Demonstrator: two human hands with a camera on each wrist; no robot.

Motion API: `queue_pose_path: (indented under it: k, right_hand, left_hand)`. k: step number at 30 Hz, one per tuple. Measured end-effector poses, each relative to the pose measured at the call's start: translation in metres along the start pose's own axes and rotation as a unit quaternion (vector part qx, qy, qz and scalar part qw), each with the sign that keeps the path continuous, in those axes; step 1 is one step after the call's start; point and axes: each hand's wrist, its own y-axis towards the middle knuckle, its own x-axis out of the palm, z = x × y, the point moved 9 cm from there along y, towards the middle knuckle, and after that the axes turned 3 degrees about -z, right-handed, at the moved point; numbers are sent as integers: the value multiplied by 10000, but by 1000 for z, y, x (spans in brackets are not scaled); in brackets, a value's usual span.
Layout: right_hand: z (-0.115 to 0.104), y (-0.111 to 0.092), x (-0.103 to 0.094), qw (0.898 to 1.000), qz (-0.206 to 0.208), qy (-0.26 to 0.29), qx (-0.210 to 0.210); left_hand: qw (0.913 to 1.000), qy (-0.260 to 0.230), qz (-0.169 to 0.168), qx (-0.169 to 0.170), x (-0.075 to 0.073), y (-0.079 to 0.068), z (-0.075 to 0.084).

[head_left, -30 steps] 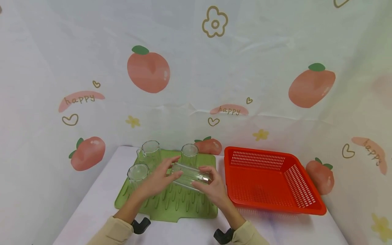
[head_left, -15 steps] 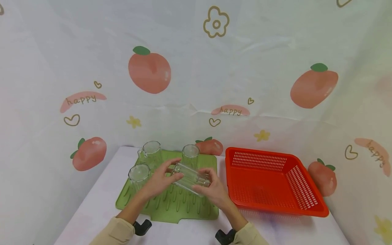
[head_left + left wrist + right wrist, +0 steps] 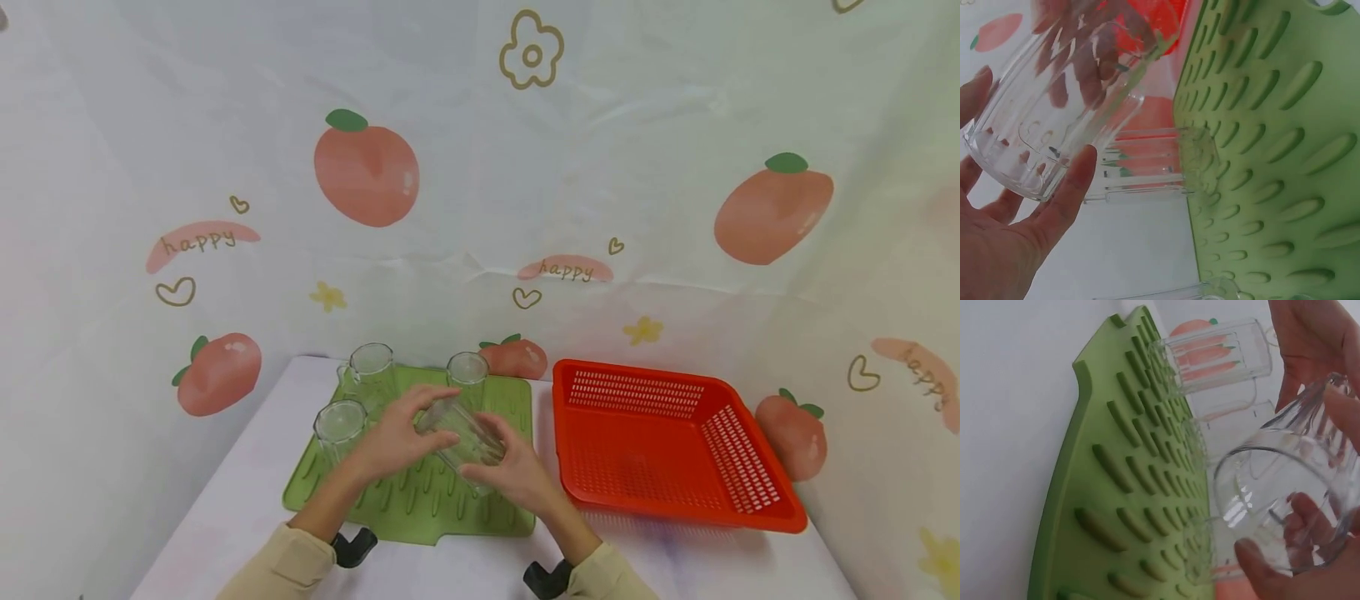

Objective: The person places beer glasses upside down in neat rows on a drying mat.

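Note:
Both hands hold one clear glass mug tilted in the air over a green drying mat. My left hand grips its upper left end, thumb and fingers on opposite sides. The right hand holds the lower right end between thumb and fingers. In the left wrist view the mug lies slantwise above the left palm. A round end of the mug shows in the right wrist view, with a fingertip against the glass. Fingers partly hide the mug, and its handle is unclear.
Three more clear glasses stand on the mat: a front-left glass, a back-left mug with a handle, and a back-right glass. A red plastic basket sits right of the mat. Behind the table hangs a fruit-printed cloth.
The mug has turned to a steeper slant, its right end swinging down and toward me. My left hand has shifted slightly right; the right hand has turned with the mug. Both keep their hold.

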Motion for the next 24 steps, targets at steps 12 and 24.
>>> queue_pose_path:
  k: [12, 24]
  right_hand:
    - [-11, 3, 9, 9940, 68, -1054, -288]
    - [-12, 11, 10, 9971, 110, -708, -243]
  left_hand:
    - [9967, 554, -542, 252, 1, -2, 13]
    - [9897, 1268, -449, -490, -52, -4, 9]
